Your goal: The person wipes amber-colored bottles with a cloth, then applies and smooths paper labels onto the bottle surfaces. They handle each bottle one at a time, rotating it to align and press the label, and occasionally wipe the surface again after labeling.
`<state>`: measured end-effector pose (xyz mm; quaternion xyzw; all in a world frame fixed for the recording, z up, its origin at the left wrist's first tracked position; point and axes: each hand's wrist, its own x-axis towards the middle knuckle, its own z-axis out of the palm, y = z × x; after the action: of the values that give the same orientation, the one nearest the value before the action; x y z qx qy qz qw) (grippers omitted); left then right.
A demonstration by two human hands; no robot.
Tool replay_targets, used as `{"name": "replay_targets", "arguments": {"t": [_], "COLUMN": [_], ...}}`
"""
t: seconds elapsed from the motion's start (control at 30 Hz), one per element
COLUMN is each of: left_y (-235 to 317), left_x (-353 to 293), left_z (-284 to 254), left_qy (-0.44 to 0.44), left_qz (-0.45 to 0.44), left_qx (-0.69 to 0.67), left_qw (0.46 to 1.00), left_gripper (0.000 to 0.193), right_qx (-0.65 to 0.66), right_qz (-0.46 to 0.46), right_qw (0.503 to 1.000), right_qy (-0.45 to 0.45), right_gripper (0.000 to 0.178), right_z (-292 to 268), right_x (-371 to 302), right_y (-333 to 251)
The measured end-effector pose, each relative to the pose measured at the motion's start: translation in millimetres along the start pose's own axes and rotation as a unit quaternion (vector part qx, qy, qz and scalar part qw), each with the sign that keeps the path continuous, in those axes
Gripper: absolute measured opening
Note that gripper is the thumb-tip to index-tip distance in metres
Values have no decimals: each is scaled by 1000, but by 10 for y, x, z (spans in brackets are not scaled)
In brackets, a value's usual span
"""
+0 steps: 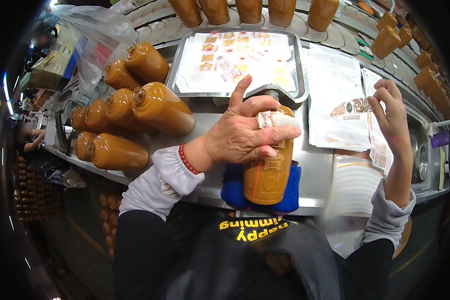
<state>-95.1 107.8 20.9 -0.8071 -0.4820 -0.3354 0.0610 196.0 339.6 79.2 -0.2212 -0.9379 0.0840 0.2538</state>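
At centre, the left hand (237, 134) lies spread across a lettered, seemingly unfinished bottle (265, 181), while the right hand (394, 117) curls over unapplied printed sheets (333, 80) at right, grip unclear.

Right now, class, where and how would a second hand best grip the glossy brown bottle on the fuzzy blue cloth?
Likely around the lower body of the glossy brown bottle, coming from the person's right. The left hand spreads over its upper part, while the lower part shows uncovered; its rounded sides suit a thumb-and-fingers wrap, though the gloss may be slippery.
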Motion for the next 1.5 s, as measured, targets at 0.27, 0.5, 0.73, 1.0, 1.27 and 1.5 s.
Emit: {"name": "replay_targets", "arguments": {"t": [0.27,0.5,0.73,1.0,1.27,1.5], "left_y": [-163,45,546,753,733,681], "left_x": [199,45,49,-99,-634,-659], "left_z": [6,31,-296,-547,-420,-368], "left_qy": [-13,75,89,-123,-115,-104], "left_qz": [-27,-126,-112,-185,-430,-436], "left_qx": [-63,-73,-140,-428,-535,-536], "left_qw": [998,987,980,876,718,715], "left_gripper": [63,64,63,21,19,20], "right_qx": [41,35,62,165,350,347], "right_qz": [26,-47,-165,-121,158,165], "right_qw": [999,998,983,979,923,923], "right_qy": [1,-3,-47,9,-24,-19], "right_gripper": [17,17,24,24,25,26], "right_z": [-102,-323,-519,-471,565,676], "right_x": [-214,-293,-96,-328,-1112,-1160], "right_y": [-300,-696,-1584,-1630,-1515,-1448]}}
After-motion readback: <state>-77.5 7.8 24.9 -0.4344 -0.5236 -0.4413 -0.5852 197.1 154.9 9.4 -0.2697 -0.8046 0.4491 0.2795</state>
